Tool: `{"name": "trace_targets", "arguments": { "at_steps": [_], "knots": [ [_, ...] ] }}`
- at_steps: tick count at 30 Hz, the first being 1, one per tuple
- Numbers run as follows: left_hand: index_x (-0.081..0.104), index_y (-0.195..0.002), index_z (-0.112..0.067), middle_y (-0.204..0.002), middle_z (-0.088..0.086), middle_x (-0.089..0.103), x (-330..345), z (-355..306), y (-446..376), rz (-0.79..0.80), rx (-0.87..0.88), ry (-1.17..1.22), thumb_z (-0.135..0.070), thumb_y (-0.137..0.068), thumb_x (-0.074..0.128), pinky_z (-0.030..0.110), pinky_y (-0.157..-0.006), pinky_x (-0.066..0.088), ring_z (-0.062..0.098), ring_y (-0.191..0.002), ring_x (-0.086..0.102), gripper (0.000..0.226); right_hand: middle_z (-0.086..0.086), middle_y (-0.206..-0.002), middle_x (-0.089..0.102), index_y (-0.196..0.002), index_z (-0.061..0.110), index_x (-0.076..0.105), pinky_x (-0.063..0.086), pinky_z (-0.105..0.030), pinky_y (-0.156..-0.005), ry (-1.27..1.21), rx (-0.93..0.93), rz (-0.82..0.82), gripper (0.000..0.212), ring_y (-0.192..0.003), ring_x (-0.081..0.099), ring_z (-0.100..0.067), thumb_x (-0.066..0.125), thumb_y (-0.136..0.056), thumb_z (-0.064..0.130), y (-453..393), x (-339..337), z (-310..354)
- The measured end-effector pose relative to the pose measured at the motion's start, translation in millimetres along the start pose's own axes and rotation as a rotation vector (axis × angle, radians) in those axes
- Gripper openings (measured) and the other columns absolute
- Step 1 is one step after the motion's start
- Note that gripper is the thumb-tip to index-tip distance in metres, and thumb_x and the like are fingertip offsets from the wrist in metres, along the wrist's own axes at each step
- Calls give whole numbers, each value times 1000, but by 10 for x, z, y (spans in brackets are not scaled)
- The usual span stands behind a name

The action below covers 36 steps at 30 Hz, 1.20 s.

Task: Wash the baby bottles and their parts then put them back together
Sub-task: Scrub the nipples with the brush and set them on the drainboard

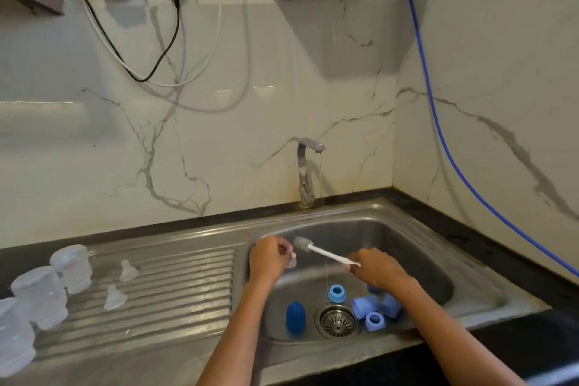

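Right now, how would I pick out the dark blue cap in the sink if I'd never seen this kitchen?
Start at the steel sink and find its round drain strainer at the near side of the basin. Directly left of it stands the dark blue cap. It is a closed, domed piece, unlike the paler blue, open-holed rings behind and right of the drain.

Single head view, worn camera, wide angle. Looks forward and down from above, standing height, over both forearms. Left hand point(270, 257) and right hand point(380, 269) sit low centre, close to lens, arms entering from bottom edge. Sink point(416, 247) fills frame beneath and around hands. Tap point(305, 166) straight beyond hands, against marble wall point(219, 141). Draining board point(175, 285) stretches left of left hand. Wall corner right of right hand. Edges bent by lens. No second view to share scene.
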<state>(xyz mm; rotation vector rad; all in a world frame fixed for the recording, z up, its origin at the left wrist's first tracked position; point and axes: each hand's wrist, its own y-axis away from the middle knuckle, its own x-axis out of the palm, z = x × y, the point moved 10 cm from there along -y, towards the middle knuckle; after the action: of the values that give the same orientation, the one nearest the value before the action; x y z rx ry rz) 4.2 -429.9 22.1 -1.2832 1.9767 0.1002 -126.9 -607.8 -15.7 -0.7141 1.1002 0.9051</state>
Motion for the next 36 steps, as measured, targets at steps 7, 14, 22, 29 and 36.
{"name": "trace_targets", "arguments": {
  "at_steps": [7, 14, 22, 29, 36],
  "knots": [
    [72, -72, -16, -67, -7, 68, -1336, 412, 315, -176, -58, 68, -15, -69, 84, 18, -64, 46, 7, -67, 65, 12, -6, -102, 66, -119, 21, 63, 48, -33, -77, -115, -13, -81, 29, -92, 62, -24, 45, -99, 32, 79, -124, 685],
    [70, -76, -9, -73, 5, 68, -2465, 1361, 976, -360, -254, 64, -8, -73, 80, 21, -66, 44, 19, -74, 64, 11, -4, -83, 60, -101, 16, 63, 42, -29, -63, -285, -1, -108, 25, -73, 55, -20, 41, -100, 28, 30, 138, 1299],
    [68, -74, -13, -75, 0, 68, -2755, 1818, 1393, -487, -392, 14, -10, -76, 78, 27, -71, 47, 18, -78, 64, 11, -8, -90, 65, -108, 18, 66, 49, -35, -74, -275, -29, -74, 25, -82, 60, -25, 46, -99, 29, 20, 418, 1283],
    [64, -70, -18, -71, -5, 64, -2770, 1835, 1453, -478, -423, -99, -14, -76, 78, 26, -67, 45, 14, -74, 61, 16, -14, -93, 65, -119, 17, 66, 47, -40, -76, -337, -75, -93, 28, -84, 59, -30, 51, -98, 28, -36, 426, 1245],
    [62, -74, -14, -78, 2, 66, -2725, 1956, 1506, -428, -497, -91, -12, -73, 81, 31, -74, 51, 19, -79, 64, 19, -4, -78, 64, -112, 18, 67, 50, -35, -70, -339, -78, -57, 24, -73, 60, -23, 51, -98, 30, -67, 484, 1264]
  ]
}}
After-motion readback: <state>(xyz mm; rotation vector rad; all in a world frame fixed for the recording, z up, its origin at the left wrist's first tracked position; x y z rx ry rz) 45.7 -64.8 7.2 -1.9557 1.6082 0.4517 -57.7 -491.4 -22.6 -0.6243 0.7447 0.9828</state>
